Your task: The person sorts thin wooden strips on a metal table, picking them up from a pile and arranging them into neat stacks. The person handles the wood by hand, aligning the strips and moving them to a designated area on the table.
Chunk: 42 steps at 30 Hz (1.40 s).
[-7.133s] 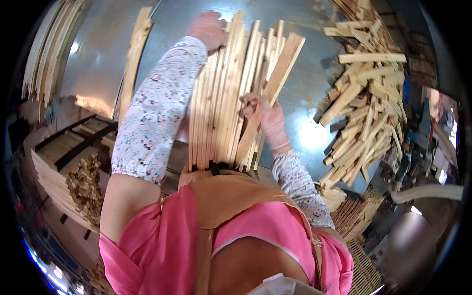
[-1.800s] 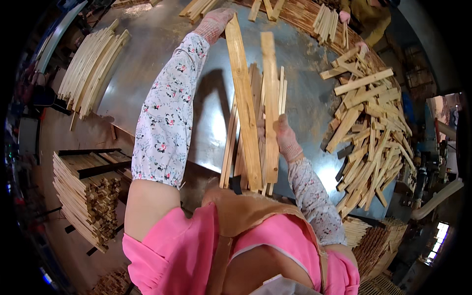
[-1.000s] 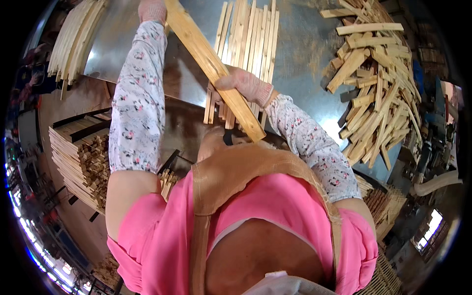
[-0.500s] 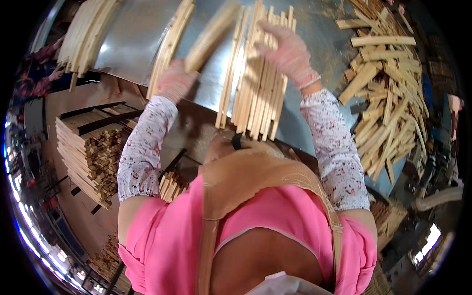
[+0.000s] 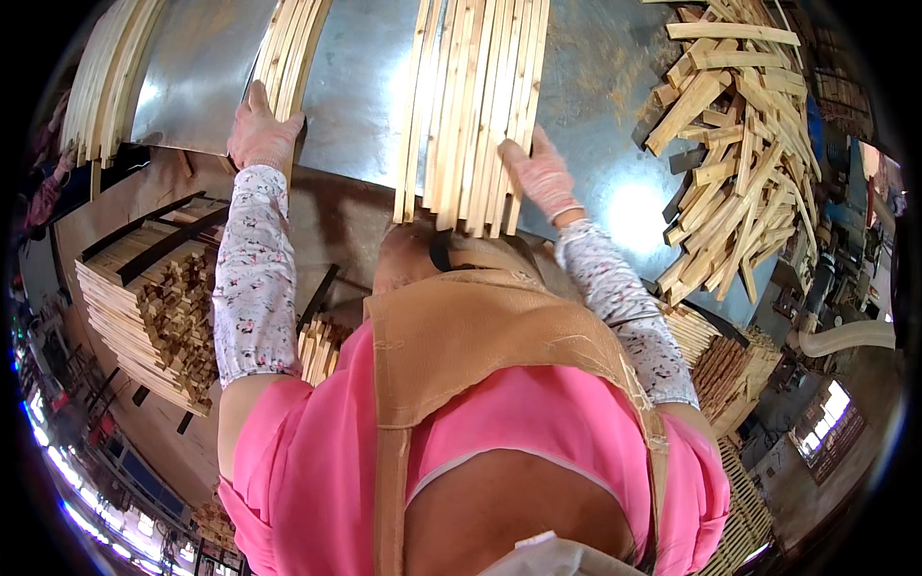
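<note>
left of the strip row (image 5: 475, 106) on the tabletop (image 5: 357, 120), the left hand (image 5: 264, 134) spreads across a bundle (image 5: 293, 43); at the row's right edge, the right hand (image 5: 543, 178), thumb parted, should press evenly

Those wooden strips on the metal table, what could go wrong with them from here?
The middle row of strips seems to overhang the near edge of the metal table, so a bump from the body might skew it. Its near ends are uneven, and the right hand, touching its right side, could push the outer strips further out of line. The jumbled wood pile lies crisscrossed, so pieces might slide.
</note>
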Each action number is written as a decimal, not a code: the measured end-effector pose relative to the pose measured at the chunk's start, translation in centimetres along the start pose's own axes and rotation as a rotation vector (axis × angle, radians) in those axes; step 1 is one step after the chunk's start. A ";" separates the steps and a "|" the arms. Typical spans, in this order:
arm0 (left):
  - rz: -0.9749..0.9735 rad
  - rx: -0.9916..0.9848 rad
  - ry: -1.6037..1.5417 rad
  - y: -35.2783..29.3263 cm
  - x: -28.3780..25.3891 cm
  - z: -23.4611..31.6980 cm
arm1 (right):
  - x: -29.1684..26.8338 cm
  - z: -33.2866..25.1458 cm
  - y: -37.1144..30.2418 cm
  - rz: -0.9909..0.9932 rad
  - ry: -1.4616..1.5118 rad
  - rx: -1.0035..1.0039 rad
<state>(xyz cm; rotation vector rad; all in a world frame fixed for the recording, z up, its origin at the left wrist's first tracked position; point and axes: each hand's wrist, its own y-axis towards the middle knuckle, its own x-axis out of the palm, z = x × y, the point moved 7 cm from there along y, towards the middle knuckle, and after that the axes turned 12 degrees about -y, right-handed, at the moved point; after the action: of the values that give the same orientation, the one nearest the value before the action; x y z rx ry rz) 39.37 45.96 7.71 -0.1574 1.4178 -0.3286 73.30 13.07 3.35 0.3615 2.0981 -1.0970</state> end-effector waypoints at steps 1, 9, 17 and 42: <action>-0.020 -0.021 0.018 -0.4 -0.5 0.4 | 0.6 -0.5 -0.1 0.004 0.026 -0.012; 0.099 0.611 -0.269 -5.6 6.3 7.4 | 1.7 1.7 3.1 0.037 0.178 -0.068; -0.154 0.443 -0.632 -10.7 10.4 14.0 | -2.3 -0.4 2.5 -0.056 -0.101 -0.076; -1.259 0.204 -1.079 -33.2 24.1 50.6 | -5.8 27.8 -6.1 -0.356 -0.072 -0.748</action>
<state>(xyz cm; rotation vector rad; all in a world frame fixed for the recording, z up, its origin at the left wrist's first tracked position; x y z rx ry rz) 87.72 2.53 2.69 -0.9119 0.0541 -1.1890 87.30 -12.30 0.83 -0.4162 2.3760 -0.4206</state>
